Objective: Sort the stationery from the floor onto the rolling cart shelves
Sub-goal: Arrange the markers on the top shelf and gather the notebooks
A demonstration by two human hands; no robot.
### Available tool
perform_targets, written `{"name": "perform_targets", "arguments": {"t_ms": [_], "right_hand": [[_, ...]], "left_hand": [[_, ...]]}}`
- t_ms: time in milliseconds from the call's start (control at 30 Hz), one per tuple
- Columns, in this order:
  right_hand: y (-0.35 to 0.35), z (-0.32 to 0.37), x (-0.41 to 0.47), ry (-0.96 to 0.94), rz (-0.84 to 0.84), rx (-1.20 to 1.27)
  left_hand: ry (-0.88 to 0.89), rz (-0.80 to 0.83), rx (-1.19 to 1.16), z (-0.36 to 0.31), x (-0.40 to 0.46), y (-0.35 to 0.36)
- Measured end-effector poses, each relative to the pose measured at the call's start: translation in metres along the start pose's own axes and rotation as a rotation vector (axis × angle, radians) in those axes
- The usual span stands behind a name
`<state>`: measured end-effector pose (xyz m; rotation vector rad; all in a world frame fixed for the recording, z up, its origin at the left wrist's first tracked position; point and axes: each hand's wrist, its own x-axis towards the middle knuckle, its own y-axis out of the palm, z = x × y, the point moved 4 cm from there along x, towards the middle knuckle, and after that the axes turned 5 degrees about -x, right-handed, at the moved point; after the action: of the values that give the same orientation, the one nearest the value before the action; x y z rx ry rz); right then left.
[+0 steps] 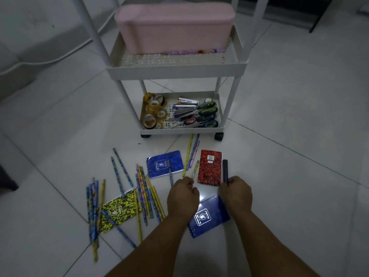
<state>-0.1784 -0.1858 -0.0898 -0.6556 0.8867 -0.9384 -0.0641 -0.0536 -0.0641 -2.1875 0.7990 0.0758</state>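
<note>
My right hand [236, 191] grips a black marker [225, 170] that stands up beside the red notebook [210, 166]. My left hand [184, 193] pinches the near end of a patterned pencil [195, 168] lying on the floor. Two blue notebooks [165, 164] [209, 215] and a yellow notebook [118, 210] lie on the tiles among several patterned pencils [144, 193]. The white rolling cart [175, 71] stands just beyond. Its bottom shelf [180, 129] holds tape rolls [153, 111], staplers [185, 106] and scissors [201, 116].
A pink box [173, 29] fills most of the cart's middle shelf. More pencils [93, 208] lie in a bundle at the left of the pile. A white cable [50, 60] runs across the tiles at the far left. Dark furniture legs [319, 15] stand at the back right.
</note>
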Motion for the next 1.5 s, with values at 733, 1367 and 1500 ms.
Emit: {"name": "perform_targets", "arguments": {"t_ms": [733,1367,1500], "right_hand": [[-0.107,0.163,-0.044,-0.177,-0.091,0.206],[-0.373,0.437,-0.157,-0.573,-0.204,0.313],[-0.365,0.478,-0.121,-0.528,-0.178,0.182]], "left_hand": [[0.101,-0.267,-0.111,-0.102,0.038,-0.128],[0.437,-0.558,-0.014,-0.342,-0.014,-0.421],[0.445,-0.422,0.223,-0.347,0.008,-0.425]]}}
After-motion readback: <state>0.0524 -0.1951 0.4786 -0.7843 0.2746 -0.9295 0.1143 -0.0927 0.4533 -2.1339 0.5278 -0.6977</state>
